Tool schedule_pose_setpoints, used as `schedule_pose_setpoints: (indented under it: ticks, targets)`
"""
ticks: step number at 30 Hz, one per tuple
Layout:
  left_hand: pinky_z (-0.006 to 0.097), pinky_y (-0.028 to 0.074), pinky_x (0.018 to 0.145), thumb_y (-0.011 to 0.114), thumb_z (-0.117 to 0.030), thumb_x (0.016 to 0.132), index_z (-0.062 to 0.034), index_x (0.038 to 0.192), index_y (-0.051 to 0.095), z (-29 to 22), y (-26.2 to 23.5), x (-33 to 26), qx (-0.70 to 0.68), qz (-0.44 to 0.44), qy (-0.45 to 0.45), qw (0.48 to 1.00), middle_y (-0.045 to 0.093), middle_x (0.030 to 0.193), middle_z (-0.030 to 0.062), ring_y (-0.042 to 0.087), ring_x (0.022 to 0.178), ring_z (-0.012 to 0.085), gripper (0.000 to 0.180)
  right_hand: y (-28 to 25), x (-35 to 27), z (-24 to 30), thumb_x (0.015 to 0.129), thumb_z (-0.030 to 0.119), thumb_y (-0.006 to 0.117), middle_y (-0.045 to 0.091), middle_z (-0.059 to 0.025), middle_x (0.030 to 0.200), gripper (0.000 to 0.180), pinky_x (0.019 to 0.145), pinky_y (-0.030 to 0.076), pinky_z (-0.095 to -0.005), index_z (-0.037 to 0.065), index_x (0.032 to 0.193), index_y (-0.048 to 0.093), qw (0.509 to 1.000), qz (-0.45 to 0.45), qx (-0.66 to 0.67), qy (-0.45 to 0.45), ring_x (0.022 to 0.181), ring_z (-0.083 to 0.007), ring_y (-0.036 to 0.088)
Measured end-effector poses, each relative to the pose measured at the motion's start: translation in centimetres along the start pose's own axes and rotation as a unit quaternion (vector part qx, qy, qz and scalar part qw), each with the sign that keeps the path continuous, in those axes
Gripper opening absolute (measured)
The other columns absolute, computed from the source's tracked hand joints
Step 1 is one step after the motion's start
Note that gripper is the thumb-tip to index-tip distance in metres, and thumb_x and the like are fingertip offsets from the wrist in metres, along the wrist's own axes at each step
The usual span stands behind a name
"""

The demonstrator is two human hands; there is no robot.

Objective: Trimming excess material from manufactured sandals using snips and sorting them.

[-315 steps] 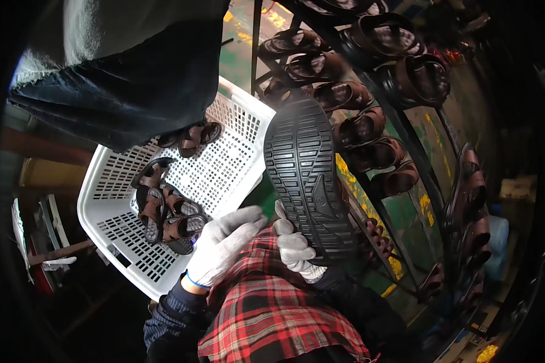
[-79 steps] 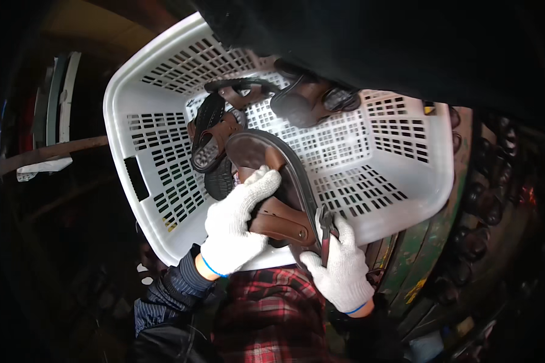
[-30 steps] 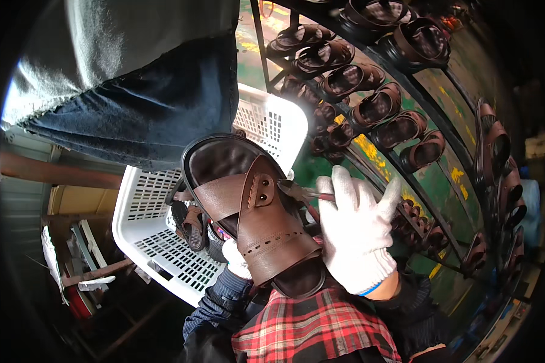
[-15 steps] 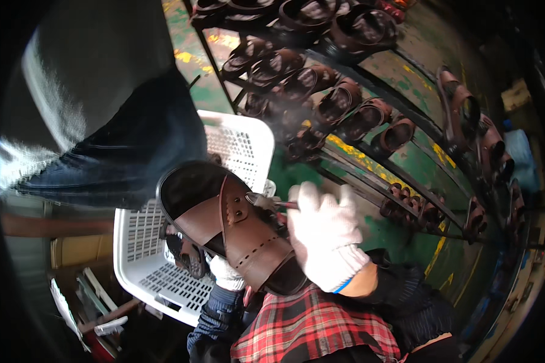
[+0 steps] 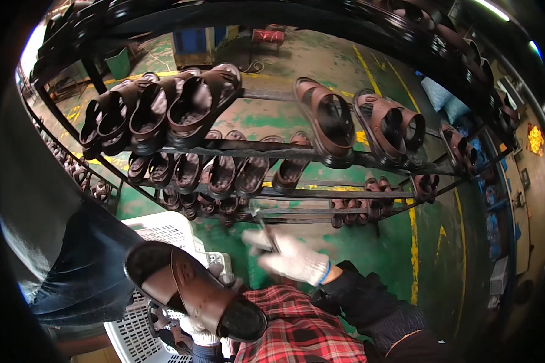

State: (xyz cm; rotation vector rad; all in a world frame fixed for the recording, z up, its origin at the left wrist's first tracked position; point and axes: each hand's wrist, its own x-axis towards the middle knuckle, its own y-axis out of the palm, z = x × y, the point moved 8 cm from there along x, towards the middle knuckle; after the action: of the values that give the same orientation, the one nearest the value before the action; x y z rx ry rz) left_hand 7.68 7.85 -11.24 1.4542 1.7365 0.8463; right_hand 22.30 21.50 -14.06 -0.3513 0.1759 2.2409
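Note:
A brown strapped sandal (image 5: 209, 299) with a dark footbed lies tilted in front of me, above the red plaid cloth (image 5: 284, 320) on my lap. My left hand (image 5: 197, 331), in a whitish knit glove, grips it from below at its near left side; most of those fingers are hidden behind it. My right hand (image 5: 297, 261), gloved too, is raised to the right of the sandal, apart from it. Its fingers are closed around a slim hand tool (image 5: 269, 235) with a dark handle and a metallic tip pointing up; blur hides its exact kind.
Ahead stands a dark metal rack (image 5: 272, 94) with brown sandals on several tiers. At left are white plastic baskets (image 5: 140, 339), the nearer holding sandals. Another person's dark-clothed leg (image 5: 82, 266) is close on my left. Yellow lines mark the green floor (image 5: 433, 266).
The view has swung up, showing more of the rack. My right hand with the tool has moved off the sandal, which now sits lower and farther left in the picture.

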Motion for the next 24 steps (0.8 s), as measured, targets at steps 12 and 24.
schedule_pose_setpoints:
  ticks: [12,24]
  targets:
    - [0.037,0.045,0.105,0.071,-0.015,0.085,-0.0033,0.152,0.037,11.4,6.6,9.5,0.145,0.02,-0.191,0.971,0.056,0.138,0.0112,0.054,0.123,0.0221,0.076,-9.6,-11.8,1.3,0.087,0.004,0.075,0.062,-0.009,0.127,0.068,0.098,0.048,-0.0331,-0.006,0.146,0.044,0.976,-0.167,0.122,-0.073,0.109,-0.0159,0.06]
    - [0.031,0.052,0.091,0.064,0.002,0.084,-0.0067,0.145,0.045,1.3,15.0,26.0,0.339,0.013,-0.007,0.941,0.062,0.121,0.0053,0.061,0.103,0.0143,0.065,-19.4,-10.8,14.7,0.084,0.009,0.071,0.054,-0.0213,0.133,0.06,0.1,0.049,-0.0447,0.01,0.142,0.054,0.884,-0.268,-0.292,-0.249,0.118,-0.0405,0.059]
